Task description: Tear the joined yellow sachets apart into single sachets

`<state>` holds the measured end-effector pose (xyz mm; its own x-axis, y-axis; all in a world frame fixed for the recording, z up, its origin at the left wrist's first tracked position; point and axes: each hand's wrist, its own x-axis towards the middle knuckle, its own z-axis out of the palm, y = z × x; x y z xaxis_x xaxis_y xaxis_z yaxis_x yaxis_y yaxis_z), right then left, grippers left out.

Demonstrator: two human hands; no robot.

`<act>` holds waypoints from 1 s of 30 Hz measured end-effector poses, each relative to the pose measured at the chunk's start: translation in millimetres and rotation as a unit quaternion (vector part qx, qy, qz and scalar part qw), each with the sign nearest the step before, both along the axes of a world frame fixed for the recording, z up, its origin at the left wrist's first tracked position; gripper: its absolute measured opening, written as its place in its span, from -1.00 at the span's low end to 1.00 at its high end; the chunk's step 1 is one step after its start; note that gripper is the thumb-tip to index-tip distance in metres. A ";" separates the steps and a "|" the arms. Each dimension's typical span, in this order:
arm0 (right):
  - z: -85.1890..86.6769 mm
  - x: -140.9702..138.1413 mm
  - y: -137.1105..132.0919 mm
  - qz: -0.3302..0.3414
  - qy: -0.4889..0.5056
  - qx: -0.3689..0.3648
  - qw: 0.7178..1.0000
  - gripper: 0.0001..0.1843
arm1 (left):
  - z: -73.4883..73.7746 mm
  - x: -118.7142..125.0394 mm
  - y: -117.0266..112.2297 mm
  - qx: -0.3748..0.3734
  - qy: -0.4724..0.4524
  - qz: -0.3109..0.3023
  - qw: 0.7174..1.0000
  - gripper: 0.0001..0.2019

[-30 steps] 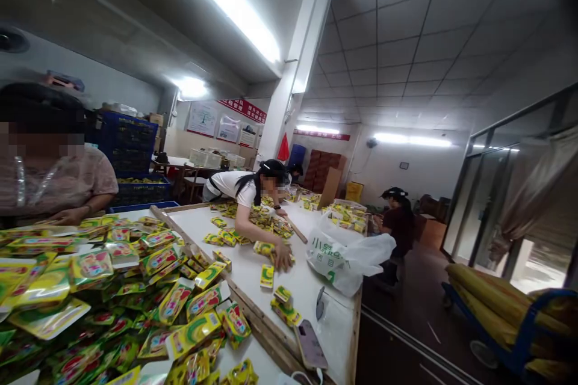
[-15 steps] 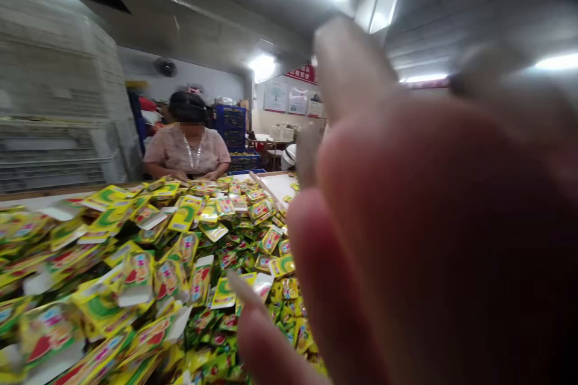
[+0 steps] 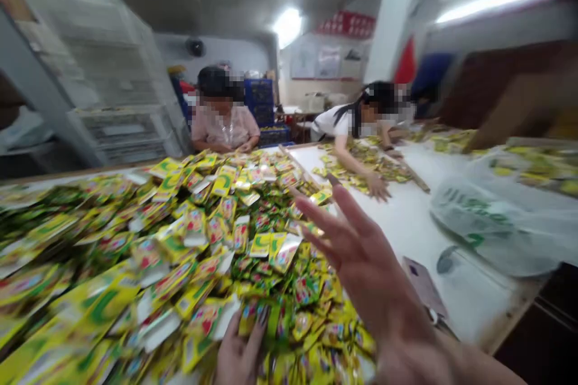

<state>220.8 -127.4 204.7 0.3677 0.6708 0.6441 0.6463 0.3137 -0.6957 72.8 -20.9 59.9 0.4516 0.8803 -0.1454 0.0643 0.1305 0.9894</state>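
Workroom, white tabletop (image 3: 410, 222) heaped with yellow boxes (image 3: 224, 180) and small sachets (image 3: 325, 343), some motion blur. Main change: half a second ago one hand filled the right side, close to the lens; now the right hand (image 3: 365, 249) shows over the pile's right edge, fingers spread, no item visible in it. Left hand (image 3: 239, 349) is now visible low in frame, fingers on a green sachet (image 3: 279, 322); pinching or just touching, can't tell. Judgement: handling is centred on the sachets at the near side, left hand engaged, right hand free. Containers: many boxes have white flaps out; whether anything is inside can't be told. Plastic bag (image 3: 483, 216) at right, contents unclear; yellow packs show around its upper part, in it or behind it unclear. Blue crates (image 3: 259, 99) stand behind a co-worker in pink (image 3: 226, 123), yellow items at the lowest one. White crates (image 3: 130, 132) at left, contents too blurred. Phone (image 3: 424, 286) lies beyond the right wrist.
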 end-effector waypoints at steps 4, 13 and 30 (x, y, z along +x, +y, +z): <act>-69.0 -11.6 7.4 -0.027 0.174 -0.110 0.978 -0.78 | 8.1 15.2 -10.8 -0.121 -0.107 0.015 0.987 -0.22; -143.0 -35.1 6.5 0.019 0.298 -0.270 0.915 -0.65 | 3.0 16.8 -23.4 -0.129 -0.111 0.049 0.984 -0.30; -158.7 -10.7 8.5 0.079 0.411 -0.183 0.890 -0.59 | -0.2 43.1 -20.5 0.043 -0.055 -0.068 0.995 -0.71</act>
<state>210.1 -118.8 46.0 0.4952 0.8659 -0.0708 -0.1602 0.0109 -0.9870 115.8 -41.4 59.7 0.5768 0.8167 -0.0154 -0.0342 0.0430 0.9985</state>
